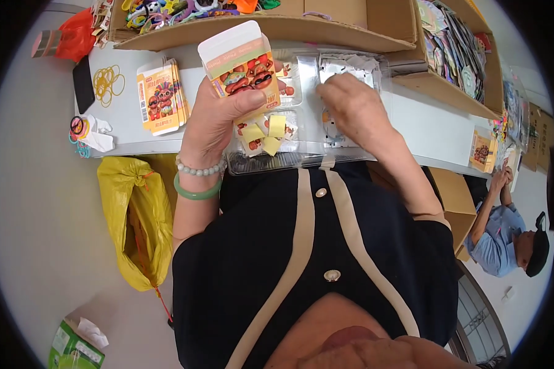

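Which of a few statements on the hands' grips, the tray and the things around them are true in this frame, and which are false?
1. The left grip holds an open-topped carton. True.
2. The right grip is over the left side of the clear tray. False: the right grip is over the right side of the clear tray.
3. Yellow pieces lie in the tray. True.
4. The green bangle is on the right wrist. False: the green bangle is on the left one.
5. A yellow bag is left of the person's body. True.
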